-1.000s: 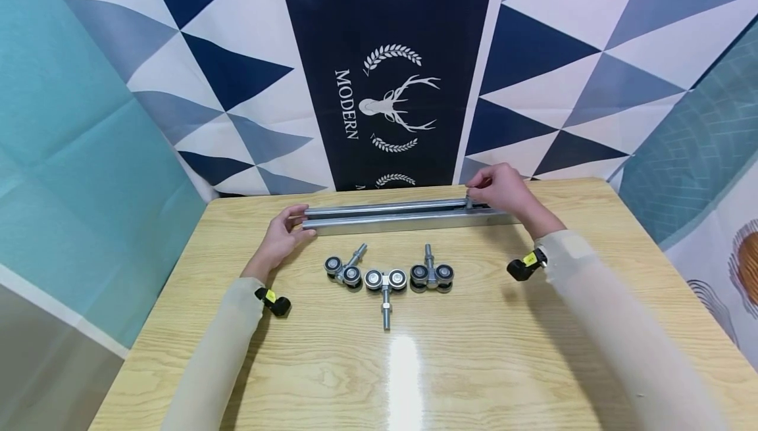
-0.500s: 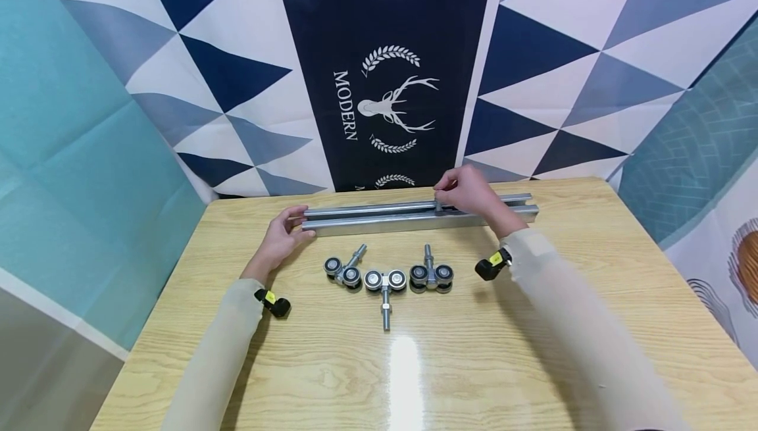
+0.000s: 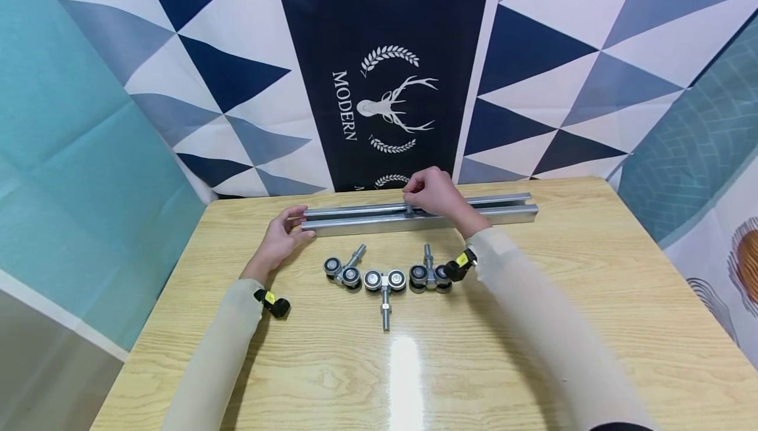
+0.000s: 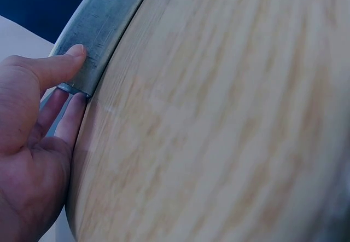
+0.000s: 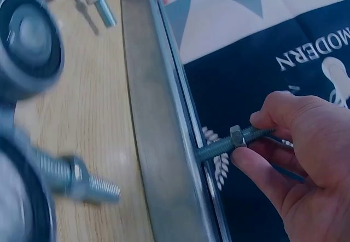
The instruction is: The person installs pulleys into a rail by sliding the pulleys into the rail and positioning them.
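Observation:
A slotted metal track [image 3: 361, 226] lies across the back of the table. At its left end, my left hand [image 3: 281, 239] grips it, thumb on the front wall [image 4: 95, 45] and fingers at the end. With thumb and fingertips my right hand [image 3: 436, 193] pinches a threaded bolt [image 5: 216, 149] with a nut [image 5: 237, 136] on it. That bolt stands up out of the track's slot near mid-length; its lower end is hidden inside. In front lie three roller trolleys: the left one [image 3: 342, 273], the middle one [image 3: 385, 281] and the right one [image 3: 422, 276].
The wooden table [image 3: 331, 365] runs back to a patterned wall cloth [image 3: 403, 76]. A teal panel [image 3: 89, 154] borders the left side. The right wrist's camera [image 3: 458, 265] hangs over the right trolley in the head view.
My right hand has slid left along the track with the bolt, from near the right end to about the middle. My left hand, the track and the loose trolleys have stayed put.

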`<state>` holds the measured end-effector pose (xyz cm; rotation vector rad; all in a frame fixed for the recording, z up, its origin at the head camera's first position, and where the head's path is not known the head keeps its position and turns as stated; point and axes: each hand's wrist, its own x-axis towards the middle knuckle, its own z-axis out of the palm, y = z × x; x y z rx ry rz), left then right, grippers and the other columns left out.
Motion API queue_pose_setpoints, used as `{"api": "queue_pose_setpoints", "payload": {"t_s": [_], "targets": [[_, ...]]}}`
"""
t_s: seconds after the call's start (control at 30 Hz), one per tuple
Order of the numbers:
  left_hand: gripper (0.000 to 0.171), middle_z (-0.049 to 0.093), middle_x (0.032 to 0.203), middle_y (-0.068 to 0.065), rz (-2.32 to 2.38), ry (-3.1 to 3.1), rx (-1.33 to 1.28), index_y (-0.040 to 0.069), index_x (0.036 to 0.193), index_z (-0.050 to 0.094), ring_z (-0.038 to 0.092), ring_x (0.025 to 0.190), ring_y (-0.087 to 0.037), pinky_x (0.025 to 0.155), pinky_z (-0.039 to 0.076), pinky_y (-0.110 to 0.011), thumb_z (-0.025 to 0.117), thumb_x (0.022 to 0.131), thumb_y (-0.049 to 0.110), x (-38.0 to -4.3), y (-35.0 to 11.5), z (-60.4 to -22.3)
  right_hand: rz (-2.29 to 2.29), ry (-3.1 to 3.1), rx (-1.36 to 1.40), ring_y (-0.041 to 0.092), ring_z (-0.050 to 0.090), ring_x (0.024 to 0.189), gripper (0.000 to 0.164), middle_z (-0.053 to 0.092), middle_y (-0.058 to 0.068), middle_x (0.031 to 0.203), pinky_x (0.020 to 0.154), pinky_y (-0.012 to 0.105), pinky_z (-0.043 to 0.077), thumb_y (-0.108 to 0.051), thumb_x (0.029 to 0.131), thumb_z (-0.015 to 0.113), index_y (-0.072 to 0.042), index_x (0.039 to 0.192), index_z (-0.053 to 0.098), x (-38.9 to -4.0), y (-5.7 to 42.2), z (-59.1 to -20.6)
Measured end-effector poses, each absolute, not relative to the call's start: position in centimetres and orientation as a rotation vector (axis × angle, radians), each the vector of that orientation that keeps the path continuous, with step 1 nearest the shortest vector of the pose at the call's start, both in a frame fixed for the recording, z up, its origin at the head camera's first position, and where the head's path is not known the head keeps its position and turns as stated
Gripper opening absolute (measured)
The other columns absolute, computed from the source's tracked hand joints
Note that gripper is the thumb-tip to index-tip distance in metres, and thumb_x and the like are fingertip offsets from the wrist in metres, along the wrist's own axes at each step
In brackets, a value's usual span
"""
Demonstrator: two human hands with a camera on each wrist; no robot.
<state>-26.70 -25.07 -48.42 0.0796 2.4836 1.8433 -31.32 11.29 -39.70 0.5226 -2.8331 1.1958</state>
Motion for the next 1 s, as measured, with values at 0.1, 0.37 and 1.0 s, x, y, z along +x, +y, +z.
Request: {"api": "queue_pose_setpoints", "payload": {"t_s": [0.1,0.37,1.0], "targets": [[0.069,0.046,0.15,-0.017,1.842,2.482,0.078,0.009,0.148,0.044,0.046,0.136,-0.03,0.115,0.043,-0.043,0.074,0.086,0.001,-26.7,-25.1,-48.4,1.215,-2.82,0.539,0.02,0.06,0.075,0.003,0.075,0.007,0.088,0.065,0.03,0.049,-0.012,0.082,0.075,-0.01,0.081,0.077,-31.3,9.8,-39.8],[0.07,0.044,0.151,-0.017,1.865,2.453,0.073,0.009,0.149,0.043,0.045,0.137,-0.031,0.111,0.047,-0.031,0.074,0.087,-0.001,-26.6,-25.0,-48.4,1.241,-2.798,0.593,0.019,0.06,0.076,0.005,0.075,0.004,0.087,0.07,0.031,0.049,-0.011,0.083,0.073,-0.012,0.081,0.078,-31.2,5.4,-40.1],[0.066,0.045,0.151,-0.014,1.859,2.492,0.104,0.008,0.146,0.046,0.047,0.135,-0.03,0.115,0.043,-0.046,0.074,0.086,0.0,-26.7,-25.1,-48.7,1.243,-2.803,0.641,0.016,0.065,0.083,0.008,0.077,0.001,0.091,0.08,0.034,0.057,-0.013,0.086,0.073,-0.011,0.091,0.079,-30.4,-3.1,-40.1]]}}
